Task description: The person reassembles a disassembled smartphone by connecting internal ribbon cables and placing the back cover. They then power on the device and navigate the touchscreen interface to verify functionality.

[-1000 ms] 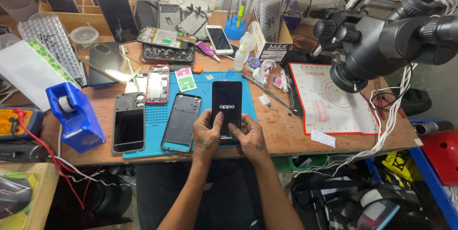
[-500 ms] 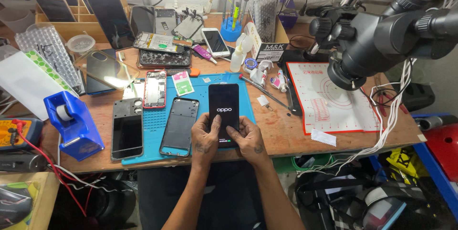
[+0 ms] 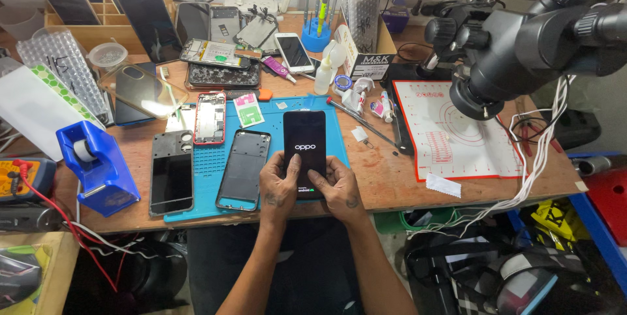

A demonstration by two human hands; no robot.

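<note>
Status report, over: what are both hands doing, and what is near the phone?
Left hand and right hand both grip the lower end of the black phone, screen lit. Phone lies on blue mat. Empty phone frame close beside left hand.

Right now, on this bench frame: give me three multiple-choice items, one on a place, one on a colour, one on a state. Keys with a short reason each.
1. Where does the phone in the hands lie?
A. on the blue mat
B. on the white mat under the microscope
C. in the wooden rack

2. What colour is the tape dispenser at the left edge of the bench?
A. red
B. blue
C. green

3. What state is the held phone's screen in?
A. cracked and dark
B. lit, dark background with a white logo
C. removed from the body

Key:
1 A: the left hand and right hand press the phone's lower end down on the blue mat, left of the white mat.
2 B: its body is plain blue.
3 B: a white logo shows mid-screen, glass looks whole.
</note>
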